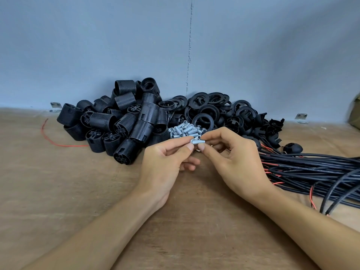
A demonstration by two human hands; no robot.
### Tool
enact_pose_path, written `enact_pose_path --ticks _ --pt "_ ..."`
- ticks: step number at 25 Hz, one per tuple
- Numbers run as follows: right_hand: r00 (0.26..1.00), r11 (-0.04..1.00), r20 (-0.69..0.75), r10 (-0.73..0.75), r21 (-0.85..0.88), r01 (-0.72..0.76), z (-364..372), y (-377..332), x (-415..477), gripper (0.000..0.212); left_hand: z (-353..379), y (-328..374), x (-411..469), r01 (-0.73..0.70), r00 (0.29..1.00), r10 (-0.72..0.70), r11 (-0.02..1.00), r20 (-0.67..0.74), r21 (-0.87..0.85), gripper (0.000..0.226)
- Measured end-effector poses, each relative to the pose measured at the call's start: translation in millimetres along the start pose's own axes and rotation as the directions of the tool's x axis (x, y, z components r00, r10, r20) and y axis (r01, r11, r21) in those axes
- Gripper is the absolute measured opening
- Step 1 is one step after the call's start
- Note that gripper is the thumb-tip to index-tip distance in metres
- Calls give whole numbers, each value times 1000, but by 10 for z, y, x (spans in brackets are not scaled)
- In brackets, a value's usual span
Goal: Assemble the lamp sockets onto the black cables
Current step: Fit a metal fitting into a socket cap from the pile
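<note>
Hands meet mid-frame: left hand [165, 166] and right hand [233, 160] pinch a threaded tube [196, 141] by its ends; it looks small, hard, probably slippery. Light ribbed sockets [120, 121] heap centre-left, likely best gripped by the ribs; springy-looking black cables [311, 168] trail right.

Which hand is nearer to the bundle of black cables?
Right. The right hand sits just beside the black cables; the left hand is farther away, across the metal threaded tube that both hands pinch.
</note>
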State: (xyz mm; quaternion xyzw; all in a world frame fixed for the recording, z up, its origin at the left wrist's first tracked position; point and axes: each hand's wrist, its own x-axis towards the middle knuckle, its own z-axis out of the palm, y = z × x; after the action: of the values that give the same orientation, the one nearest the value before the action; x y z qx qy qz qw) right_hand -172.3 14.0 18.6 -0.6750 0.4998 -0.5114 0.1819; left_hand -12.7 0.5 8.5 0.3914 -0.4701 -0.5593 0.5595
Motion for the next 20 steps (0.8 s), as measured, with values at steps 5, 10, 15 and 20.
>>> enact_pose_path --ticks 5,10,15,20 --pt "999 998 -4 41 48 -41 -11 -12 5 9 -10 0 17 -19 1000 19 1000 -1 16 16" --pt "998 996 16 61 61 -62 -16 -5 10 4 -15 -12 23 -44 999 45 999 -10 20 17" --pt "994 997 66 82 1 -82 -30 -4 26 20 -16 -17 16 -61 998 61 997 10 53 21" --pt "994 995 52 99 -27 -98 -10 -3 23 33 -3 -16 -2 -82 996 79 993 31 89 22"
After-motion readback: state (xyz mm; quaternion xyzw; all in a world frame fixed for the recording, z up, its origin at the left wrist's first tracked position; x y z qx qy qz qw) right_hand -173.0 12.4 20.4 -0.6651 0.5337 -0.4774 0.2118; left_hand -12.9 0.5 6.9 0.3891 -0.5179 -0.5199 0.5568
